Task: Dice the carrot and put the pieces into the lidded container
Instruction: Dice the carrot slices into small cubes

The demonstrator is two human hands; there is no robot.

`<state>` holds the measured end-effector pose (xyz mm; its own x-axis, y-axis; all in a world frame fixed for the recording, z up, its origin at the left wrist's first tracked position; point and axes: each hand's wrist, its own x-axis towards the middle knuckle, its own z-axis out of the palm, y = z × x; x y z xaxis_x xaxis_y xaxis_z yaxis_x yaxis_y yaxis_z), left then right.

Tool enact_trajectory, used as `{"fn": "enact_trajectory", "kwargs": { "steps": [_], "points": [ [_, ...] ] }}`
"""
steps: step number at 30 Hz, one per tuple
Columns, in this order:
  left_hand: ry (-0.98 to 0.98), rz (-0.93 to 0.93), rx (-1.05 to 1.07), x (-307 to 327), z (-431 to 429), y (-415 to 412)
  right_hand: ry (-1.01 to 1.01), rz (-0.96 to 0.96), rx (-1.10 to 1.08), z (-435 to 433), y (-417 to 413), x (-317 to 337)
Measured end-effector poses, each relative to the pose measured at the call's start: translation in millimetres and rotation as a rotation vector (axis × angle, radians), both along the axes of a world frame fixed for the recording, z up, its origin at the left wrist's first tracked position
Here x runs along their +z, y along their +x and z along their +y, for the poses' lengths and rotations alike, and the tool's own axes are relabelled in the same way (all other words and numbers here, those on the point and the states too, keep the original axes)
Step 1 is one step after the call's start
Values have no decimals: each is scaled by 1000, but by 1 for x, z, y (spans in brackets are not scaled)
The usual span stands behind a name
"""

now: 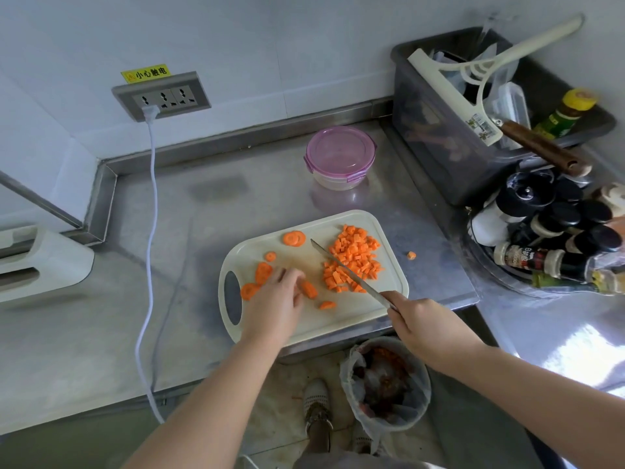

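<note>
Two grips work over the cutting board (385, 228), both busy. Left grip (274, 299) sits on the board's left half, fingers bent down, tips holding a carrot chunk (309, 289) that lies just right of the fingertips, touching them. Right grip (422, 323) is off the board's near-right corner, closed round the handle of a knife (348, 272). The blade runs up & left from it, across the near-left edge of the diced pile (355, 255), w/ the tip ending near the board's ctr. Can't tell if the blade touches the board. So the chunk lies btwn the two grips, left of the blade & apart from it.

The diced pile fills the board's far-right part. Uncut slices (294, 238) lie w/ the biggest near the far edge & the rest strung down the left side, the nearest just beside the left grip. A half slice (327, 305) lies near the chunk, on its near side. One stray bit (411, 255) is on the table (169, 265), just right of the board.

Lidded container (340, 157), purple lid on, stands on the table beyond the board, well apart from both grips.

Misc: grey tub (439, 157) w/ utensils at far right, spice bottles (558, 238) beside it, wall socket (161, 96) w/ white cable (152, 231) at left, bin (385, 380) on the floor below the table edge.
</note>
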<state>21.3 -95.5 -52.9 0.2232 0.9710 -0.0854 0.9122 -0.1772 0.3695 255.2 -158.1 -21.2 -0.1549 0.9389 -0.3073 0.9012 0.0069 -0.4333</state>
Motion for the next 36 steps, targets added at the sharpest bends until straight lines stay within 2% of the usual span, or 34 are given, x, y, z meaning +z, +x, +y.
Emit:
{"fn": "enact_trajectory", "kwargs": {
  "steps": [4,6,8,15,24,27,33,36],
  "points": [
    [-64,129,-137,0,18,-6,95,-143,201,1,21,6],
    [-70,159,-196,1,22,-4,270,-205,337,3,34,3],
    [-74,112,-220,2,24,-3,412,-254,427,4,44,-1],
    [-92,149,-252,4,28,-2,567,-210,598,9,57,-8],
    [-95,186,-312,5,33,-4,500,-224,597,16,40,-21],
    [-103,99,-238,12,34,-4,479,-211,587,19,36,-22],
    [-399,-28,-251,35,21,15,467,-197,596,24,31,-29],
    [-485,-42,-282,34,16,20,438,-215,602,26,29,-27]
  ]
}}
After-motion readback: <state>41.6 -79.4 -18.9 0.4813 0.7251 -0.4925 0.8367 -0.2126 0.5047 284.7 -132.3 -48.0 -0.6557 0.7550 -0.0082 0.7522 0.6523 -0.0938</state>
